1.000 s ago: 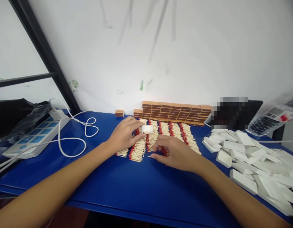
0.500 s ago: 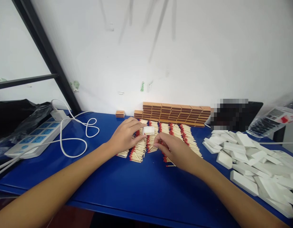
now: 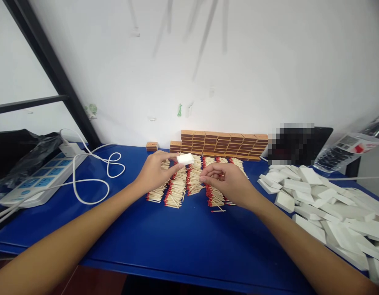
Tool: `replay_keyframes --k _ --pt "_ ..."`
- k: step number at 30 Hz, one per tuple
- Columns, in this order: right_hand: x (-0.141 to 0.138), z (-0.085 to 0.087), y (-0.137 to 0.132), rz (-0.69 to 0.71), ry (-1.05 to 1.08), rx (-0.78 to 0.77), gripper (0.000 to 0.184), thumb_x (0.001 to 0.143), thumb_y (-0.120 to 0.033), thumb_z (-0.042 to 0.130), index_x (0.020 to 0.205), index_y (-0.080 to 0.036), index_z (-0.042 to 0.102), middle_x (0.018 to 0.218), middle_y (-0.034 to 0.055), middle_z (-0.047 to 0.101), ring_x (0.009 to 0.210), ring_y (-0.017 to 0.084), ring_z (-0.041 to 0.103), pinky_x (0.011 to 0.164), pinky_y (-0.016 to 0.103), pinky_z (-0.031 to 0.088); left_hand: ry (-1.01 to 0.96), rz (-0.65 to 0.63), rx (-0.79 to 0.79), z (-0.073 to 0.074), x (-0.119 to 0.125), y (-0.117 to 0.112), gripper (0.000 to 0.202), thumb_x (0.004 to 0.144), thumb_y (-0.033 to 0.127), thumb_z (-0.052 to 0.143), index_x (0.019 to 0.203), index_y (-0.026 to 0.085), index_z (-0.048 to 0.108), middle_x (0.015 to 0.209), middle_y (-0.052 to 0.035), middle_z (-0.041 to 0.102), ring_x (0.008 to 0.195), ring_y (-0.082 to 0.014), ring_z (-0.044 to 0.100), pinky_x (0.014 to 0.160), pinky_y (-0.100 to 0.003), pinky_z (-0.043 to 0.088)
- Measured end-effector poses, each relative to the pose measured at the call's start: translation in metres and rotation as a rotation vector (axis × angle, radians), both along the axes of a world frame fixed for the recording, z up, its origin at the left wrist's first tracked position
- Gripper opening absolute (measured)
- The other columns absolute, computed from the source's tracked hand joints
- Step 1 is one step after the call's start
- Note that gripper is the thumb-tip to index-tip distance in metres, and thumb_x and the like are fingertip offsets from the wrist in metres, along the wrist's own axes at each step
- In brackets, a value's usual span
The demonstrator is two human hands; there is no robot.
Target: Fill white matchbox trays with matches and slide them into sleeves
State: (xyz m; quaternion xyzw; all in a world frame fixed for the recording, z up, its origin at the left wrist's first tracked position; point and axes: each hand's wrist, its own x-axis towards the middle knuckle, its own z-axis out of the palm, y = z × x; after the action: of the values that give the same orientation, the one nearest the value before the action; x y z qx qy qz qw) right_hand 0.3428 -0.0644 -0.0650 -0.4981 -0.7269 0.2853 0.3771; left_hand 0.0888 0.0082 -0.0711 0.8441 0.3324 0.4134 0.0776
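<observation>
My left hand (image 3: 155, 170) pinches a small white matchbox tray (image 3: 186, 159) between thumb and fingers, above the rows of matches. Several rows of red-tipped wooden matches (image 3: 177, 186) lie side by side on the blue table (image 3: 177, 241). Over the rows on the right, my right hand (image 3: 228, 180) has thumb and fingertips pressed together. Whatever is between those fingertips, if anything, is too small to make out. One loose match (image 3: 218, 211) lies in front of the rows, just below my right hand.
Stacked matchboxes (image 3: 223, 143) line the wall, with a single matchbox (image 3: 152, 146) left of them. A pile of white trays (image 3: 324, 205) covers the right side, near a dark device (image 3: 312, 145) and a plastic bottle (image 3: 346, 149). A power strip (image 3: 45, 180) and white cable (image 3: 108, 190) are left.
The tray in my left hand has tilted, so its inside no longer shows clearly. It is slightly higher and further left. My right hand stays pinched near the matches; the view has shifted a little.
</observation>
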Motion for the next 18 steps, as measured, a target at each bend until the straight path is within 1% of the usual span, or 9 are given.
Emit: replay_keyframes --k 2,5,7,10,12,14,18 --pt "0.001 0.000 0.000 0.024 -0.027 -0.059 0.020 0.089 -0.040 0.075 0.084 -0.021 0.076 0.073 0.0012 0.073 0.066 0.016 0.060 0.061 0.029 0.045 -0.007 0.017 -0.015 0.004 0.000 -0.002 0.027 0.091 0.040 0.078 0.113 0.024 0.078 0.101 -0.0040 0.081 0.092 -0.0236 0.072 0.086 -0.044 0.056" --pt "0.002 -0.002 -0.001 0.063 -0.074 -0.138 0.018 0.089 -0.038 0.075 0.084 -0.022 0.077 0.073 0.0003 0.072 0.067 0.015 0.060 0.060 0.027 0.043 0.031 0.016 0.002 0.005 0.001 -0.005 0.032 0.091 0.040 0.078 0.118 0.023 0.077 0.109 -0.0060 0.080 0.099 -0.0245 0.071 0.090 -0.044 0.056" --pt "0.002 -0.003 -0.002 0.079 -0.114 -0.180 0.016 0.089 -0.037 0.075 0.084 -0.021 0.078 0.071 -0.0002 0.071 0.065 0.014 0.057 0.059 0.027 0.041 0.069 0.002 0.035 0.003 0.002 -0.005 0.033 0.092 0.039 0.078 0.121 0.023 0.076 0.111 -0.0069 0.079 0.101 -0.0248 0.069 0.091 -0.044 0.056" --pt "0.001 -0.004 -0.004 0.109 -0.184 -0.204 0.014 0.090 -0.033 0.074 0.084 -0.022 0.079 0.069 -0.0009 0.069 0.062 0.014 0.054 0.057 0.028 0.038 0.118 -0.024 0.098 -0.002 0.002 -0.003 0.036 0.092 0.040 0.077 0.122 0.020 0.075 0.106 -0.0082 0.078 0.099 -0.0253 0.067 0.088 -0.044 0.056" --pt "0.000 -0.004 -0.005 0.113 -0.230 -0.188 0.013 0.091 -0.031 0.073 0.084 -0.022 0.079 0.071 -0.0010 0.069 0.063 0.014 0.054 0.058 0.028 0.038 0.132 -0.043 0.136 -0.005 0.002 -0.002 0.037 0.093 0.041 0.075 0.122 0.018 0.074 0.103 -0.0091 0.077 0.097 -0.0254 0.066 0.086 -0.043 0.056" --pt "-0.002 -0.005 -0.006 0.104 -0.287 -0.135 0.011 0.092 -0.028 0.074 0.083 -0.022 0.078 0.076 -0.0004 0.071 0.066 0.015 0.055 0.061 0.028 0.039 0.140 -0.072 0.177 -0.006 0.002 -0.003 0.036 0.095 0.041 0.074 0.121 0.017 0.074 0.102 -0.0097 0.076 0.097 -0.0254 0.065 0.086 -0.043 0.056" --pt "-0.006 -0.009 -0.005 0.111 -0.386 -0.022 0.009 0.092 -0.022 0.075 0.083 -0.022 0.076 0.084 0.0013 0.072 0.077 0.017 0.060 0.071 0.029 0.042 0.158 -0.133 0.222 -0.005 0.004 -0.008 0.036 0.095 0.039 0.073 0.123 0.017 0.072 0.104 -0.0095 0.076 0.102 -0.0257 0.065 0.092 -0.044 0.055"
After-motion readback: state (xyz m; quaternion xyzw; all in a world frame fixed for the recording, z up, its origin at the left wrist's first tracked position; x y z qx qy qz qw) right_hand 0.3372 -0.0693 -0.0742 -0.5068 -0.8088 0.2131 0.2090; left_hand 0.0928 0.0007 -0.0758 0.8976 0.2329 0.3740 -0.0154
